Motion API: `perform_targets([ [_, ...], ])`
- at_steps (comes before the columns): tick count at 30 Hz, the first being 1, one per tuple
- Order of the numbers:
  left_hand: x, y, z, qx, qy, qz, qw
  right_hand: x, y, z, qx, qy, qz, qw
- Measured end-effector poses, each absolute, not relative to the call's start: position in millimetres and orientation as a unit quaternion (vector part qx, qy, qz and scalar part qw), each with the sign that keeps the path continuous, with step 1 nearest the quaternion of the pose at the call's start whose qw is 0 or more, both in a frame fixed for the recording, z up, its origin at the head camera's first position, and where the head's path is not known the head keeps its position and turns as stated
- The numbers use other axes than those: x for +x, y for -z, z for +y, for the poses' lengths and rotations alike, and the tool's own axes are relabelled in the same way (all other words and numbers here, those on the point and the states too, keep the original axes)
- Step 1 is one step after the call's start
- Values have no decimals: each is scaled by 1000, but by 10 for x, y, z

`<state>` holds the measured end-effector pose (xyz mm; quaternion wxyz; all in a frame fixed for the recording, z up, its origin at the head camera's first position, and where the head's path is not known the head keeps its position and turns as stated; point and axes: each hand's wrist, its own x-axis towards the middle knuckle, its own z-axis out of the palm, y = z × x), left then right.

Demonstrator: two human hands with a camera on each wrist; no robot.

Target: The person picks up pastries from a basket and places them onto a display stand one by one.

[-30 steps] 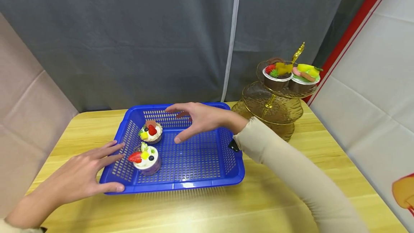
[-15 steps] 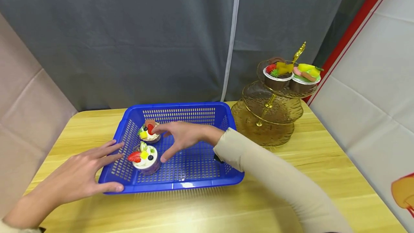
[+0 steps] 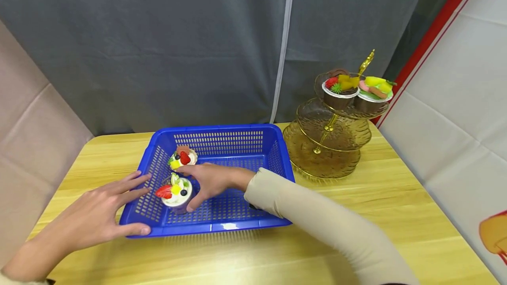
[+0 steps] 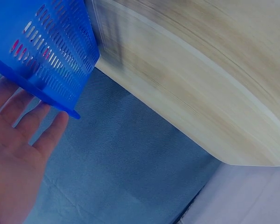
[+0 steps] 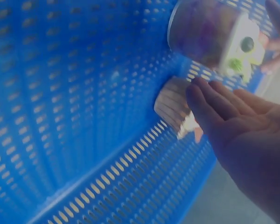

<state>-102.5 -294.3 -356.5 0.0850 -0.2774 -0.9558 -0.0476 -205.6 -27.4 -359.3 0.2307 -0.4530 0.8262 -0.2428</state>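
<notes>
Left wall: pale, seamed cloth, meeting a grey curtain (image 3: 178,47) that spans the back.
Left hand (image 3: 93,214): relaxed, fingers spread and clasping nothing; fingertips touch the blue rim, thumb at the near left corner.
Basket (image 3: 194,228): blue plastic, rectangular, with slotted walls, a grid floor and a smooth flared rim. Wood shows in front of it and on both sides. It holds two desserts, both near its left wall.
Fruit cup (image 3: 174,197): round and purple-sided, upright, nearer the front; white top with strawberry, yellow cubes and a dark berry.
Tart (image 3: 188,157): pleated pale case, creamy top, strawberry and brown biscuit; upright just behind the fruit cup.
Right hand (image 3: 211,181): inside the basket, not clenched; thumb and forefinger stand apart beside the fruit cup, and whether they touch it I cannot tell. The basket's floor reaches on to its right.
Sleeve (image 3: 317,210): beige cloth, crossing the basket's near right corner.
Stand (image 3: 325,162): three round, rippled amber tiers edged in gold, well apart from the right hand. Its top tier bears two brown cups (image 3: 338,100) with white rims and fruit toppings, side by side.
Table (image 3: 396,214): yellowish striped wood.
</notes>
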Motion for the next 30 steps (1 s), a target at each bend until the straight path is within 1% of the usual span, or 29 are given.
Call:
perform_targets([
  [10,-1023,3561,-2939,-281,50,-954,91,-2022,3696,-374,-433,218,849,209],
  [25,-1015,3565,-2945,-273,49,-958,79,-2020,3759,-480,-434,209,856,186],
  [30,-1025,3573,-2937,-277,50,-955,87,-2017,3759,-499,-420,199,868,176],
])
